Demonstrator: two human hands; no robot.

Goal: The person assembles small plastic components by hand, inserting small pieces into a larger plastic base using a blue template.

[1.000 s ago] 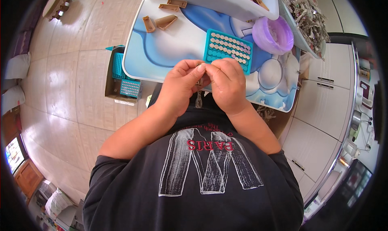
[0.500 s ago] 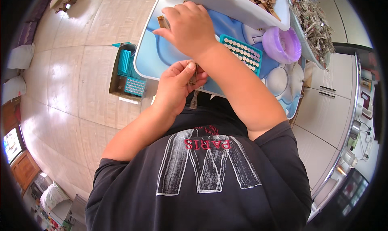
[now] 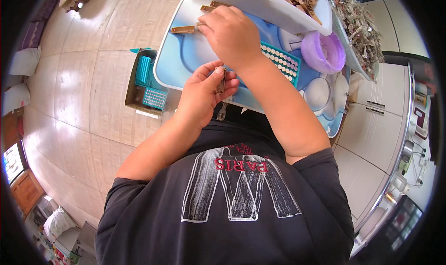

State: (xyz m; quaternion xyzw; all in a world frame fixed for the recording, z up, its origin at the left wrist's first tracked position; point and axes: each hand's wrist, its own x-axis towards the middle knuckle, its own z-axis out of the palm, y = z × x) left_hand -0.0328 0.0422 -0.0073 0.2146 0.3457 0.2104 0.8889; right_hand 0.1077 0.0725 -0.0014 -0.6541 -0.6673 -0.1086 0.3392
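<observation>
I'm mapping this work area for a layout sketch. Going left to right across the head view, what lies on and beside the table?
Cardboard box on the floor holding teal trays → left hand pinching a small brown piece → teal grid tray → purple bowl → heap of small parts.

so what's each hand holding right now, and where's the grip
Left hand pinches a small brown piece by its sides. Right hand touches another brown piece at its end.
</observation>
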